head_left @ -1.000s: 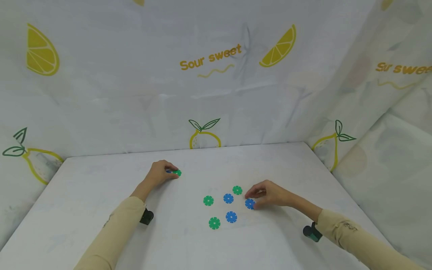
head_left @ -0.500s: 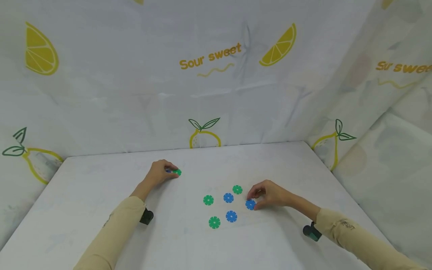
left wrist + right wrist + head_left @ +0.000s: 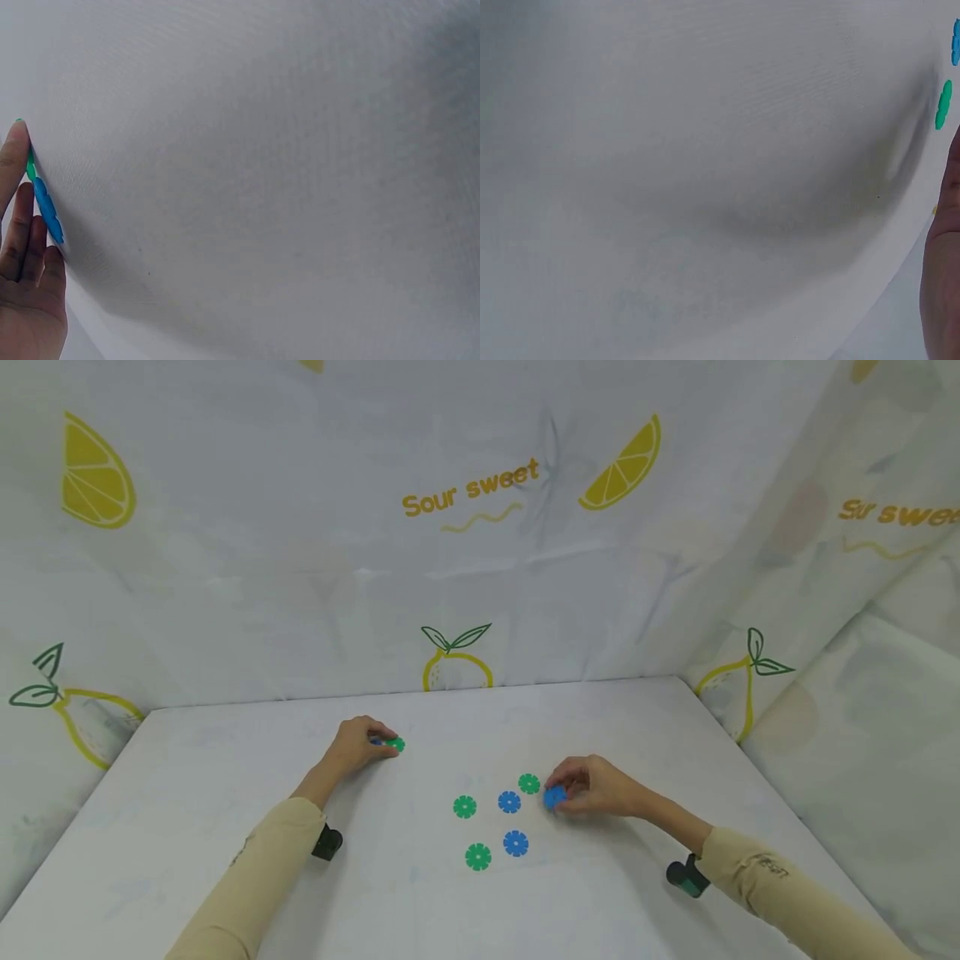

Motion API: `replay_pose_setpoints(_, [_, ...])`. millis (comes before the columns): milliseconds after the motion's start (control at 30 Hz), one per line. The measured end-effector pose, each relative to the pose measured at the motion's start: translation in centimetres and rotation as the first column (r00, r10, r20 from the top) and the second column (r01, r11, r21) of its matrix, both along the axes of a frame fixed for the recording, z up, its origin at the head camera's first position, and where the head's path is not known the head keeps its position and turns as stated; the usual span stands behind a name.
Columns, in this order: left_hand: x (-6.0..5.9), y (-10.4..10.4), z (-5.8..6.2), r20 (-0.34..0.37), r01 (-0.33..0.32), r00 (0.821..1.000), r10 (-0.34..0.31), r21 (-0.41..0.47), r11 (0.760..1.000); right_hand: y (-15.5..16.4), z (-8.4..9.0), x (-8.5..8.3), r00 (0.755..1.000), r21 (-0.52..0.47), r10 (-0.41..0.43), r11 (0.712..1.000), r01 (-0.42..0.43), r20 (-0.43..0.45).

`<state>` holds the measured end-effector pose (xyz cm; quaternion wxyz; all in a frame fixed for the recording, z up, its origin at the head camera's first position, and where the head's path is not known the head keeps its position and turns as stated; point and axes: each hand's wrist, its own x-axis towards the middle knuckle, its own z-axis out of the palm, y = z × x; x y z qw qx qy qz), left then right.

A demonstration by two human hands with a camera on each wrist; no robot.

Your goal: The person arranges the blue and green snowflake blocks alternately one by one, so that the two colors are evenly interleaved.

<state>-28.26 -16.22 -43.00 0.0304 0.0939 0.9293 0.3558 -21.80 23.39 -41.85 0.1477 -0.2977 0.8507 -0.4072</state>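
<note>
My left hand (image 3: 362, 742) is at the back left of the table, thumb and forefinger at the edges of a green notched plastic disc (image 3: 398, 744). A blue notched disc (image 3: 49, 210) lies beside it under the fingers, mostly hidden by the hand in the head view. On the right, my right hand (image 3: 600, 787) pinches another blue notched disc (image 3: 555, 797) between thumb and fingers, tilted up from the table. Just left of that hand lies a green disc (image 3: 528, 783).
Flat on the white table (image 3: 225, 760) between the hands lie more notched discs: a green disc (image 3: 465, 807), a blue disc (image 3: 509, 802), a second blue disc (image 3: 516, 842) and a nearer green disc (image 3: 478, 857). A lemon-print cloth (image 3: 315, 568) hangs behind.
My right hand has taken hold of the blue disc, which lay flat, and has moved it slightly away from me and tilted it. The left hand stays where it was.
</note>
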Motion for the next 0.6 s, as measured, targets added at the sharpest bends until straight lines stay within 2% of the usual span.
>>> replay_pose_setpoints(300, [0.1,0.1,-0.1,0.001,-0.003,1.0,0.003,0.003,1.0,-0.5,0.3,-0.8,0.98,-0.094,-0.164,0.98,0.175,0.108])
replay_pose_setpoints(533, [0.1,0.1,0.0,0.0,-0.006,1.0,0.006,0.006,1.0,-2.5,3.0,-0.3,0.954,-0.137,-0.251,0.952,0.274,0.164])
replay_pose_setpoints(600, [0.1,0.0,0.0,0.0,-0.006,1.0,0.006,0.01,1.0,-2.9,3.0,-0.6,0.95,-0.16,-0.264,0.943,0.29,0.166])
